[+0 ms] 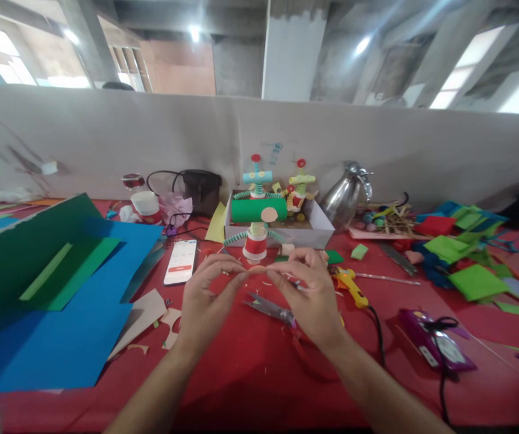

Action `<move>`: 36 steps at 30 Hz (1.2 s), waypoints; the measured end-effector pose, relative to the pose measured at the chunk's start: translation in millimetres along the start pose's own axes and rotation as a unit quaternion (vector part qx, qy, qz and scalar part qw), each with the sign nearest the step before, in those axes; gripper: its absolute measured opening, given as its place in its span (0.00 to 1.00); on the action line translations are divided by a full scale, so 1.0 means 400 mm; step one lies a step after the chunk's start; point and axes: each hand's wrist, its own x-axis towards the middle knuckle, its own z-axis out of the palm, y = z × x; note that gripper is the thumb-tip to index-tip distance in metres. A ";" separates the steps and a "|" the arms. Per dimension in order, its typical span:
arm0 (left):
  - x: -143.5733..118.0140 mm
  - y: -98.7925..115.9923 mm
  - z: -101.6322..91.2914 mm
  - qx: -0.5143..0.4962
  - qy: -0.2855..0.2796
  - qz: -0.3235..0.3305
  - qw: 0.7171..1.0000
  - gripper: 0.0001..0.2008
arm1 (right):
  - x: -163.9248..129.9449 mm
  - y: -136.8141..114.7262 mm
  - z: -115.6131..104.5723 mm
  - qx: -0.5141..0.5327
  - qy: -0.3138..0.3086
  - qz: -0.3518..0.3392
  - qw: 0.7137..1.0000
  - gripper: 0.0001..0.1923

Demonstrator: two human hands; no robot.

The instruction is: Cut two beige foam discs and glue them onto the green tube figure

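Between the fingertips of my left hand (214, 295) and my right hand (310, 295) is a small peach-coloured paper piece (257, 270), seen nearly edge-on. Both hands pinch it, one at each end. Just behind it stands a paper figure with a green tube head (249, 210), a peach disc (269, 215) on that tube, pleated green arms and a red and white cup body (255, 246). Scissors (268, 307) lie on the red table below my hands, their handles partly hidden by my right hand. A yellow glue gun (353, 288) rests to the right of that hand.
Blue card sheets (60, 355) and a green sheet (88, 271) cover the left side. A phone (181, 261) lies near my left hand. Behind stand a white box (281, 236) with two more figures and a steel jug (345, 196). A purple box (435, 340) sits right.
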 end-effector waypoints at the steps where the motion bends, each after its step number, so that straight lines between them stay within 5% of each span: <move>1: 0.005 0.000 0.000 0.006 -0.006 0.007 1.000 0.03 | 0.002 0.002 0.005 0.007 -0.002 0.004 1.000 0.05; 9: 0.107 -0.050 -0.011 0.095 0.006 0.067 0.993 0.04 | 0.055 0.041 0.009 0.039 0.014 0.075 0.996 0.09; 13: 0.197 -0.114 -0.008 0.122 0.032 0.041 0.991 0.03 | 0.126 0.122 0.031 0.105 0.084 0.167 0.977 0.16; 17: 0.254 -0.147 0.007 0.092 0.026 0.005 0.995 0.03 | 0.190 0.186 0.077 0.240 0.055 0.229 0.942 0.18; 21: 0.272 -0.149 0.018 0.081 0.020 0.001 0.997 0.04 | 0.209 0.198 0.105 0.299 0.020 0.209 0.931 0.16; 36: 0.286 -0.136 0.040 0.097 0.049 0.022 0.994 0.06 | 0.218 0.207 0.112 0.253 0.011 0.185 0.949 0.11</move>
